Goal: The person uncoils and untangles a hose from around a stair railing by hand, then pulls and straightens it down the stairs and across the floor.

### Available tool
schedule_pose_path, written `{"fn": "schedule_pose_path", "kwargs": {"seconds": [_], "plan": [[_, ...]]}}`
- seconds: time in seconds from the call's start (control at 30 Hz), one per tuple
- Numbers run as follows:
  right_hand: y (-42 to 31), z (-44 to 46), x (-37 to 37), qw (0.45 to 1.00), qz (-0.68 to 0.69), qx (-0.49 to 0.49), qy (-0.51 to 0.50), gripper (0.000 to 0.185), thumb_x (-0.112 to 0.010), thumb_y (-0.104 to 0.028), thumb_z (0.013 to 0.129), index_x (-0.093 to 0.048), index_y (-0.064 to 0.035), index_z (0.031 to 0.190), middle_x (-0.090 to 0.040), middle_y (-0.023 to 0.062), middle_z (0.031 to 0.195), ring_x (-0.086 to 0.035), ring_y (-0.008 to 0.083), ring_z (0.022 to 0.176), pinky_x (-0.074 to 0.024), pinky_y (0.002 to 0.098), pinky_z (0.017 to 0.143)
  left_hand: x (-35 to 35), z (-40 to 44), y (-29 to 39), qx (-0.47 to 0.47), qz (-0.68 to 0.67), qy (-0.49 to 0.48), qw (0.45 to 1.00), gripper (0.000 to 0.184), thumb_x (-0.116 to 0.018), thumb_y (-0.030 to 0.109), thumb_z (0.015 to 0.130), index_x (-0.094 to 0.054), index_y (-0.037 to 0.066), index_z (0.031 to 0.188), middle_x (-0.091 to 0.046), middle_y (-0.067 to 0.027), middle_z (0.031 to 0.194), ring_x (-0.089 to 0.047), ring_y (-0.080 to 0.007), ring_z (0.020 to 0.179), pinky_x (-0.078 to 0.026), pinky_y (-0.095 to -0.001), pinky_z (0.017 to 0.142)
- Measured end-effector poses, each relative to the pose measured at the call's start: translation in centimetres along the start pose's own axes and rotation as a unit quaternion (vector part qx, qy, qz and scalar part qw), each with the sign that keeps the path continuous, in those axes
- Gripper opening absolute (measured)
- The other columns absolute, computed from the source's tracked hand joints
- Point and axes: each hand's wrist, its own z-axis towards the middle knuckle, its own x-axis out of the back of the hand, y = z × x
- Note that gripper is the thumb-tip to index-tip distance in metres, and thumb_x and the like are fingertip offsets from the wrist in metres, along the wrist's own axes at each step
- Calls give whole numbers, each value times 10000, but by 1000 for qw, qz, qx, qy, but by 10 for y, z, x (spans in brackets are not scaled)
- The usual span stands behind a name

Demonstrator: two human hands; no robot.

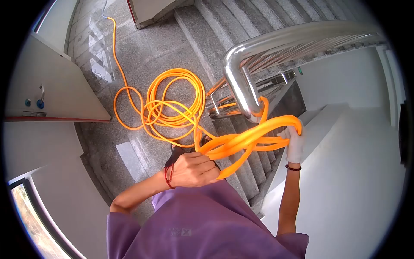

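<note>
Purple short-sleeved shirt cloth (194, 220) fills the bottom middle, nearest the camera. At far left, a dark-framed window (36, 220) sits below a pale grey door (56, 82) with a silver lever handle (42, 96) and a red edge. Right of the door, a long, bright orange, flexible hose (114, 47) runs down the glossy grey speckled stone floor (146, 47) from a bluish-grey end piece (105, 16), makes a loose loop, then lies in a round, overlapping coil. Just below the coil, the bare left hand (196, 169), a red cord bracelet (169, 176) at its wrist, is closed around gathered hose. Thick loops stretch from it past grey stone stairs (207, 39) and the polished tubular metal railing (241, 82); one strand shows at the railing's lower bend. Farther right, the right hand (295, 144), in a white glove, supports the loops' far bend; how tightly its fingers close cannot be told. Beaded dark bracelet (293, 167) below it; white wall (345, 185) beyond.
</note>
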Motion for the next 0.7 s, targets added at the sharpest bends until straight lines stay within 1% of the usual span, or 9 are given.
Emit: {"fn": "schedule_pose_path", "kwargs": {"seconds": [0.03, 0.1, 0.13, 0.27, 0.37, 0.47, 0.53, 0.6, 0.7], "plan": [[10, 8, -13, 999, -11, -23, -46, 89, -553, -102, 909, -538, -51, 837, -432, -8, 592, -493, 114, 506, -493, 292, 574, -1, 1, 2, -4, 2, 4, 1000, 198, -701, 186, 750, -526, 98, 717, -477, -8, 641, -535, -166, 577, -429, -290, 517], [43, 6, -39, 987, -45, -100, -115, 146, -564, -125, 914, -585, -6, 831, -475, 0, 605, -521, 125, 514, -482, 292, 566, 1, 0, 5, 186, -152, 22, 971, 226, -728, 226, 765, -560, 90, 700, -513, -35, 625, -543, -206, 560, -429, -322, 517], [54, 1, -46, 978, 70, -138, -139, 149, -569, -124, 911, -612, 2, 844, -500, -4, 651, -504, 106, 555, -440, 264, 571, 0, 0, 9, 191, -144, 21, 971, 227, -735, 232, 766, -580, 86, 690, -532, -55, 613, -540, -232, 545, -424, -342, 516], [46, 12, -37, 942, 101, -167, -271, 252, -540, -159, 918, -624, 13, 1082, -582, 4, 845, -512, 78, 751, -423, 243, 718, -15, -11, 20, 165, -143, -25, 976, 285, -770, 213, 738, -540, 78, 640, -474, -47, 572, -494, -235, 497, -376, -348, 463], [58, 13, -47, 935, 231, -199, -182, 155, -560, -126, 902, -632, -3, 965, -457, -46, 692, -406, 42, 614, -330, 212, 578, -28, -20, 10, 165, -137, -108, 971, 287, -729, 260, 784, -540, 75, 673, -499, -56, 621, -531, -239, 573, -405, -366, 517], [69, 10, -48, 947, 207, -177, -169, 149, -557, -108, 890, -618, -9, 982, -461, -47, 699, -399, 35, 614, -318, 214, 563, -34, -7, -16, 317, -183, -331, 870, 478, -616, 464, 847, -605, 10, 995, -595, -167, 851, -602, -355, 823, -459, -456, 748], [54, 1, -53, 959, 177, -167, -144, 149, -553, -96, 880, -612, -12, 988, -465, -49, 704, -394, 32, 609, -311, 213, 554, -62, 23, -23, 375, -202, -259, 867, 637, -641, 441, 832, -474, -24, 1234, -608, -213, 1028, -627, -348, 920, -477, -445, 826], [57, -1, -50, 968, 154, -155, -125, 148, -560, -99, 879, -614, -15, 989, -500, -43, 730, -421, 35, 616, -335, 209, 551, -108, 65, -31, 423, -212, -237, 848, 490, -657, 392, 822, -551, -23, 1060, -666, -161, 815, -662, -342, 759, -527, -403, 699], [52, -4, -45, 979, 132, -140, -71, 171, -569, -115, 887, -619, -7, 1008, -551, -26, 778, -480, 48, 655, -386, 207, 577, -176, 93, -40, 335, -97, -181, 920, 344, -694, 286, 773, -594, -15, 903, -660, -162, 764, -658, -313, 716, -522, -397, 645]]}}
